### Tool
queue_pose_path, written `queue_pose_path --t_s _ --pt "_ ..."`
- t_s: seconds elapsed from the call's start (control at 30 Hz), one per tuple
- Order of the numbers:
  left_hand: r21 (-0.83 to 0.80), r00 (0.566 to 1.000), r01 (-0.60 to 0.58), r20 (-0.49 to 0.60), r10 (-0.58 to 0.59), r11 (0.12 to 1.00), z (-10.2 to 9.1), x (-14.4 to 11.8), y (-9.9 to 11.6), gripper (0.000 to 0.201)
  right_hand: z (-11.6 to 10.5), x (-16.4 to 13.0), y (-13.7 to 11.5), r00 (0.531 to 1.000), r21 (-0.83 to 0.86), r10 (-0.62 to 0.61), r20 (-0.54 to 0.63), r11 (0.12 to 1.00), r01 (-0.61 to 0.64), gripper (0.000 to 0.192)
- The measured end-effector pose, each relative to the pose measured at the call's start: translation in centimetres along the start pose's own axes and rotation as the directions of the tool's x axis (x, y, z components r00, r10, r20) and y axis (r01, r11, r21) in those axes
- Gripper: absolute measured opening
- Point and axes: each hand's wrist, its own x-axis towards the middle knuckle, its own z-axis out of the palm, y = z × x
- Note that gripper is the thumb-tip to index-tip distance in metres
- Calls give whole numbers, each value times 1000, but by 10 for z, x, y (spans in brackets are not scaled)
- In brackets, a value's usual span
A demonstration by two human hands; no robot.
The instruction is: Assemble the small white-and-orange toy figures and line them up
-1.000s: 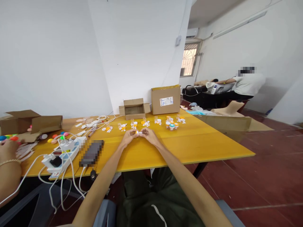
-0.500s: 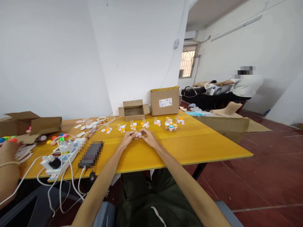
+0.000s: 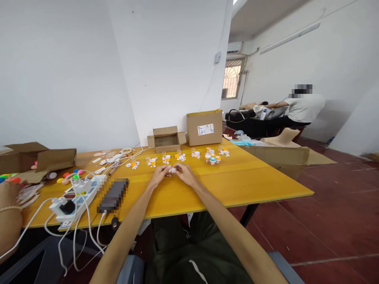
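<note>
Item: small white piece [image 3: 172, 169], pinched between the fingertips of both hands, held just above the yellow surface [image 3: 237, 181] near its middle. Too small to tell its exact form.

Left hand [image 3: 159, 176]: fingers curled closed on the left side of the piece, forearm stretched forward from the lower left.

Right hand [image 3: 186, 173]: fingers closed on the right side of the piece, thumb toward the left hand, forearm reaching in from the lower right. Both wrists sit low, at or just above the surface; the fingertips meet at the piece.

Risk, as judged: the piece is tiny and gripped by fingertips only, so a slip could drop it onto the surface or off the near edge into the lap.

Beyond the hands: a row of small white and orange parts [image 3: 180, 156], well apart from the hands.

Behind the row: an open cardboard box [image 3: 167, 139] and a taller closed box [image 3: 205, 127].

Left: a white power strip [image 3: 77, 194] with cables, a dark flat device [image 3: 113, 195], coloured caps [image 3: 71, 176].

Far left edge: another person's arm [image 3: 8, 221].
</note>
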Motion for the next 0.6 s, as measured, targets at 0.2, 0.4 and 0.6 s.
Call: queue_pose_path --t_s 0.2,0.4,0.6 --pt "-27 1000 6 10 -5 1000 1 -1 1 40 -3 -2 -4 998 -61 55 11 997 -54 18" --pt "-25 1000 12 8 -12 1000 -1 -1 -1 43 -6 -2 -11 995 -139 88 47 987 -81 23" --pt "-15 1000 -23 7 24 1000 -3 0 -5 47 -4 -2 -11 991 -189 98 91 979 -80 13"
